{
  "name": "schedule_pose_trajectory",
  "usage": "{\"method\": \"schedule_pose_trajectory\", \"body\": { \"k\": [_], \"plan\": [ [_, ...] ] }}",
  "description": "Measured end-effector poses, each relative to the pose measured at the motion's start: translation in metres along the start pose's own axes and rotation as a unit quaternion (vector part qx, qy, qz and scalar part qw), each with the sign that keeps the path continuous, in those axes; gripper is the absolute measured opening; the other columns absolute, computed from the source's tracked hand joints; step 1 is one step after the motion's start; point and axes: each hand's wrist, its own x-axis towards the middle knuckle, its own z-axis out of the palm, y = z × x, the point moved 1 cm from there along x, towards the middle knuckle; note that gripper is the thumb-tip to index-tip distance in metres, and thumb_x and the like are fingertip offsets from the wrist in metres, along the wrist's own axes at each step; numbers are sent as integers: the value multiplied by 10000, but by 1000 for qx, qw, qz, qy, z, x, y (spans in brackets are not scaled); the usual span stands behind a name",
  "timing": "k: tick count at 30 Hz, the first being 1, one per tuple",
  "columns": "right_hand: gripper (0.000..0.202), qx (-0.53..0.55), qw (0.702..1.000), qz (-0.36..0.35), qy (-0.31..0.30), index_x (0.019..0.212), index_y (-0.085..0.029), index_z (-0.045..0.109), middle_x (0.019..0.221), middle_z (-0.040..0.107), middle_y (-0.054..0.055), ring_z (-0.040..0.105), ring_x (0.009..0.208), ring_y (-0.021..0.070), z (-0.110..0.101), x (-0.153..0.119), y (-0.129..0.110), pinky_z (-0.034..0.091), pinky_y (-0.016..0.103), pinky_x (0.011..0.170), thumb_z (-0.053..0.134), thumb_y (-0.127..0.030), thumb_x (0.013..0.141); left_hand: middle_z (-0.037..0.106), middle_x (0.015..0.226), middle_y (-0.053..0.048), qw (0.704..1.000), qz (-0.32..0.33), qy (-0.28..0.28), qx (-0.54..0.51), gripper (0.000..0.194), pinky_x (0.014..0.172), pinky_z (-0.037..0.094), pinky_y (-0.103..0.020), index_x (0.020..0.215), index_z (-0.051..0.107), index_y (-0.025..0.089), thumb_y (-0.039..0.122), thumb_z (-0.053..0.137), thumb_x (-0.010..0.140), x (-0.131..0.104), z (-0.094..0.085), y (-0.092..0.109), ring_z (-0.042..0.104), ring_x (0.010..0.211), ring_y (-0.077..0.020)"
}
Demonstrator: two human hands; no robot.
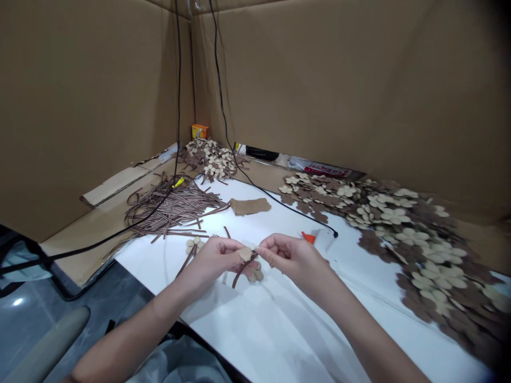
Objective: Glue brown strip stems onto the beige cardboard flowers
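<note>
My left hand point(223, 258) pinches a beige flower cut-out point(255, 273) just above the white work surface, its petals showing between the two hands. A brown strip point(240, 274) hangs from the flower on the near side. My right hand point(284, 254) is closed, with thumb and forefinger pinching the strip's upper end at the flower's middle. Close to my left wrist, another beige flower point(194, 244) lies on the surface with a brown strip across it. Part of the held flower is hidden by my fingers.
Brown strips point(171, 205) are heaped at the left. Beige and brown flowers point(431, 266) spread along the right; more pieces point(211, 159) lie at the back corner near an orange box point(199, 131). A black cable point(275, 199) crosses the white board point(247, 330). Cardboard walls point(339, 90) stand behind.
</note>
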Motion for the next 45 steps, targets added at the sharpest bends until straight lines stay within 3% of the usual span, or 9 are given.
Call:
{"method": "schedule_pose_trajectory", "body": {
  "k": [5, 12, 20, 32, 38, 42, 45],
  "plan": [
    [251, 31, 999, -28, 22, 720, -190, 609, 616, 590, -5, 486, 547, 124, 6, 0, -1, 344, 235, 495, 555, -427, 782, 695, 819, -132, 998, -3, -4, -55, 385, 716, 510, -327, 887, 643, 90, 462, 592, 798, 2, 7, -6, 671, 726, -220],
    [234, 87, 994, -42, 59, 724, -182, 613, 612, 613, 4, 523, 557, 134, 16, -4, -4, 385, 239, 507, 577, -408, 773, 667, 691, -70, 996, 55, 66, -9, 438, 625, 514, -299, 736, 567, 130, 567, 591, 753, 5, 12, -13, 653, 603, -185],
    [271, 170, 985, -26, 15, 722, -167, 592, 608, 577, -7, 494, 540, 112, 17, -2, -5, 370, 230, 502, 593, -435, 764, 625, 674, -29, 986, 83, 124, 74, 316, 637, 484, -263, 716, 574, 143, 443, 566, 813, 1, 10, -14, 597, 622, -150],
    [285, 224, 974, -17, 34, 684, -162, 577, 557, 544, -28, 441, 481, 78, 29, -1, -2, 316, 201, 430, 617, -437, 744, 542, 615, 14, 963, 137, 173, 152, 253, 607, 433, -231, 705, 492, 172, 351, 469, 883, -3, 14, -17, 531, 595, -116],
    [331, 260, 965, -18, 32, 695, -161, 572, 515, 489, -53, 403, 428, 63, 36, 1, 2, 313, 192, 403, 610, -487, 736, 528, 585, 36, 953, 139, 190, 189, 217, 499, 385, -201, 686, 483, 178, 316, 465, 852, -4, 12, -19, 497, 492, -95],
    [329, 202, 979, -22, 34, 808, -172, 582, 586, 518, -38, 443, 456, 81, 32, -4, 9, 371, 214, 440, 524, -496, 800, 521, 549, 48, 934, 108, 198, 278, 194, 477, 326, -189, 652, 492, 180, 239, 446, 831, -7, 2, -19, 452, 468, -86],
    [265, 52, 996, -44, 62, 905, -210, 583, 716, 584, -9, 515, 547, 113, 22, -15, 19, 431, 249, 530, 471, -444, 851, 542, 567, 43, 912, 94, 150, 369, 204, 502, 324, -187, 650, 504, 181, 210, 419, 833, -7, -5, -17, 465, 505, -95]
  ]
}}
